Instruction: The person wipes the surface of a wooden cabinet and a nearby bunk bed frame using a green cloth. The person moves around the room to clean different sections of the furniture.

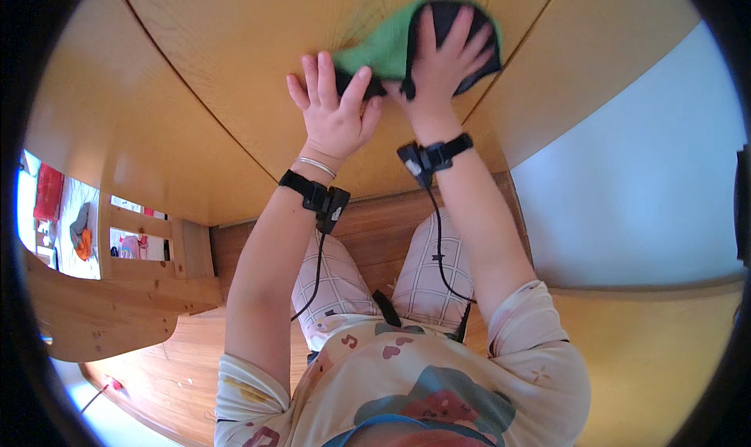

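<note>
A green and black cloth (381, 48) lies bunched against an upright-looking wooden door panel (234, 54). My right hand (443, 65) presses on its black side with the fingers spread, and the thumb is partly hidden by the cloth; this hand is slightly blurred. To its left, my left hand (337, 109) rests with fingers apart, touching the lower left end of the cloth and the panel beside it. A black strap with a small cabled device sits on each wrist.
Dark seams divide the wooden panels. At the right is a white wall (622, 171). On the left stands a wooden bed frame (135, 294) with slats, with bedding (79, 230) behind it. Wooden flooring (182, 376) lies below, with a small red item (113, 383) on it.
</note>
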The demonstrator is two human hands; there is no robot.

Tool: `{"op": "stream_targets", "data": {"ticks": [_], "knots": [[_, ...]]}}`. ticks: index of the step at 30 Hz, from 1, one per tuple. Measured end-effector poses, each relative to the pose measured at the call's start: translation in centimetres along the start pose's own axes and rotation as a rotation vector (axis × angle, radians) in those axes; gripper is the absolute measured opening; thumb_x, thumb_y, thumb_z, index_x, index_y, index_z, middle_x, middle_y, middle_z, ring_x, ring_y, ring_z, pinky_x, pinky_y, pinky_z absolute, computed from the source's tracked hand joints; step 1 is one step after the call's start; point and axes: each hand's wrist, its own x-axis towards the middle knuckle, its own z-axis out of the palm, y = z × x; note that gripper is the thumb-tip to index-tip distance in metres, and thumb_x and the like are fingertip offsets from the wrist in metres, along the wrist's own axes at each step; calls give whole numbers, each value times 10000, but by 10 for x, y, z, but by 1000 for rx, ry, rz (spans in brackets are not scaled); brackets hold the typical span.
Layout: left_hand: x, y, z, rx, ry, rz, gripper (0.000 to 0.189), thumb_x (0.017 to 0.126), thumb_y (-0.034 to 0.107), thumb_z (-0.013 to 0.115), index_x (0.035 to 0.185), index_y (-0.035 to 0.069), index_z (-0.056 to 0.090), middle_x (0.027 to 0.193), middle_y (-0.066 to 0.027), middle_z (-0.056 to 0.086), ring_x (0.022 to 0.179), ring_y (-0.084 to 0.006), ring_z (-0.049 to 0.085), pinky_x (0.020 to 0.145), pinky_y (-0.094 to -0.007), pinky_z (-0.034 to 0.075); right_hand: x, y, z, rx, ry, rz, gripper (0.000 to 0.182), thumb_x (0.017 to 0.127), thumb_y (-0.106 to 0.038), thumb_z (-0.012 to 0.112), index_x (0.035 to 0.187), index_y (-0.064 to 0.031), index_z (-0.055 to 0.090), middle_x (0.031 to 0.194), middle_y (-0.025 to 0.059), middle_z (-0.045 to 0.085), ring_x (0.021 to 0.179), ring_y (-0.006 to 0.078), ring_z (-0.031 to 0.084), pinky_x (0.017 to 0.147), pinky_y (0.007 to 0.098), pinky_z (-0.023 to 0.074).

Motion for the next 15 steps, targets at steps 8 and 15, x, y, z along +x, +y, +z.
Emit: {"op": "stream_targets", "data": {"ticks": [8,15], "knots": [[-2,1,9,357,-110,324,502,835,530,612,1323,417,588,1530,-42,401,1468,-382,222,1153,-648,-41,-248,47,47,-47,-463,181,748,675,-572,770,1098,27,624,1351,327,287,1227,615,284,887,767,311],[0,-1,14,403,-93,319,462,840,494,614,1292,397,618,1511,-25,426,1465,-392,218,1147,-662,-41,-229,64,53,3,-213,307,874,697,-519,735,1351,-31,423,1433,343,215,1285,598,235,1007,719,218]]}}
